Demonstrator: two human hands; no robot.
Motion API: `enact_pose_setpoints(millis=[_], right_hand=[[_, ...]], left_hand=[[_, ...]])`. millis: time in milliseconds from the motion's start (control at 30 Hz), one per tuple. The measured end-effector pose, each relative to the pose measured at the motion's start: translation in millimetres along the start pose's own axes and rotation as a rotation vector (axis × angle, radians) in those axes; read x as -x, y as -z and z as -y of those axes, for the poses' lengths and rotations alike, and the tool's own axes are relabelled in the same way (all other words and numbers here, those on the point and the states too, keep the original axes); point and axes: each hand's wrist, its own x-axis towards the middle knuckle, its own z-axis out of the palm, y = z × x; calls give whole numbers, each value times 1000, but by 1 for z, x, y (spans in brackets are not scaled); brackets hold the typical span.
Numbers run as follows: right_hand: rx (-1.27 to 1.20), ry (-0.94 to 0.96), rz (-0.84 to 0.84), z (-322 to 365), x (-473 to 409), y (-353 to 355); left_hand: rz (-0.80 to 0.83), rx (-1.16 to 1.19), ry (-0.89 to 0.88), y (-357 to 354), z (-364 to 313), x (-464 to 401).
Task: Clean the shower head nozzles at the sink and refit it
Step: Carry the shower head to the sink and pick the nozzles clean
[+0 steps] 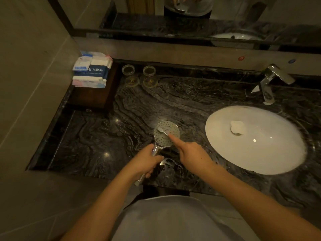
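Chrome shower head [166, 134] (nozzles up) in left hand [147, 160]

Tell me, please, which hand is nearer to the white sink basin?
The right hand. It sits just left of the sink basin, holding a small brush on the shower head. The left hand grips the handle farther left.

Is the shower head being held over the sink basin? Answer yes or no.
No, the shower head lies over the dark marble counter, left of the white sink.
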Motion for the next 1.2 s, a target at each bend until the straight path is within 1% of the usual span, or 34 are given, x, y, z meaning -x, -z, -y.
enact_pose_setpoints(millis=[67, 133, 167, 233, 267, 333, 367, 467, 533, 600, 700, 767, 833, 900, 1000, 1067, 1100, 1200], right_hand=[[-9, -51, -49, -5, -5, 4], [-35, -131, -114, -9, -13, 11], [-53, -139, -136, -8, -14, 11], [-107, -86, -132, 0, -9, 3], [-123, -48, -95, 5, -5, -4], [-102, -1, -30, 10, 1, -15], [-84, -2, -40, 9, 0, -15], [-103, -91, -151, 3, -14, -3], [-120, -127, -183, 2, -19, 5], [-125, -98, -149, 8, -16, 3], [-88, 3, -51, 15, -8, -8], [-73, -14, -86, 10, -16, -4], [-108, -82, -161, 7, -28, 6], [-141, -96, -191, 12, -34, 13], [-154, -8, -130, 26, -29, 4], [-115, 59, -55, 31, -20, -6], [-92, 72, -48, 30, -18, -8], [-85, -27, -129, 21, -27, 2]], left_hand=[[-39, 3, -10, -5, 3, -1], [-121, -34, -40, -11, 6, -5], [-164, -59, -55, -14, 8, -6], [-217, -61, -73, -21, 9, -9], [-227, -38, -77, -23, 10, -10], [-234, 35, -72, -27, 10, -12], [-236, 65, -71, -29, 10, -12], [-243, 106, -71, -33, 7, -10], [-244, 136, -71, -34, 3, -9], [-241, 177, -62, -34, -1, -9], [-239, 221, -52, -30, -3, -10], [-266, 192, -64, -29, -1, -10], [-307, 164, -79, -29, 0, -11], [-336, 166, -93, -28, -1, -12], [-338, 169, -102, -26, -1, -12], [-329, 141, -94, -26, 1, -10], [-322, 124, -89, -27, 2, -9], [-318, 83, -87, -29, 3, -10]])
